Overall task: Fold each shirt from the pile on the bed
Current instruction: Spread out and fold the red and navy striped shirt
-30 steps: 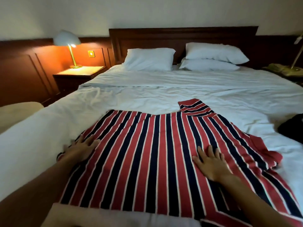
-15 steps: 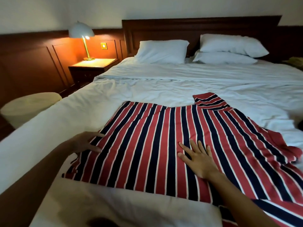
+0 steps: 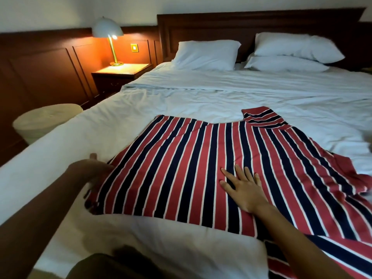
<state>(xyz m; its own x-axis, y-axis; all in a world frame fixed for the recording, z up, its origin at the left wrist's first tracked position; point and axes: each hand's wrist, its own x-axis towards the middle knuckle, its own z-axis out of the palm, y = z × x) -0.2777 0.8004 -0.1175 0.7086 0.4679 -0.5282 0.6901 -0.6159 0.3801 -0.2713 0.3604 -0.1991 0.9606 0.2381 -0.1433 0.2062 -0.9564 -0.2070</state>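
The striped shirt (image 3: 181, 168) lies spread out on the near half of the bed (image 3: 221, 101), its collar pointing towards the pillows (image 3: 205, 55). The right hand (image 3: 243, 190) rests flat on it, fingers straight and spread. The left hand (image 3: 94, 172) is at the shirt's left edge, blurred; whether it grips the fabric cannot be determined.

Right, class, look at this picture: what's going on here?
A person is working on a red, navy and white striped shirt spread out on a white bed. The right hand presses flat on the middle of the shirt. The left hand is at the shirt's left edge, too blurred to tell whether it has a grip on the cloth. The shirt lies mostly flat, bunched on its right side.
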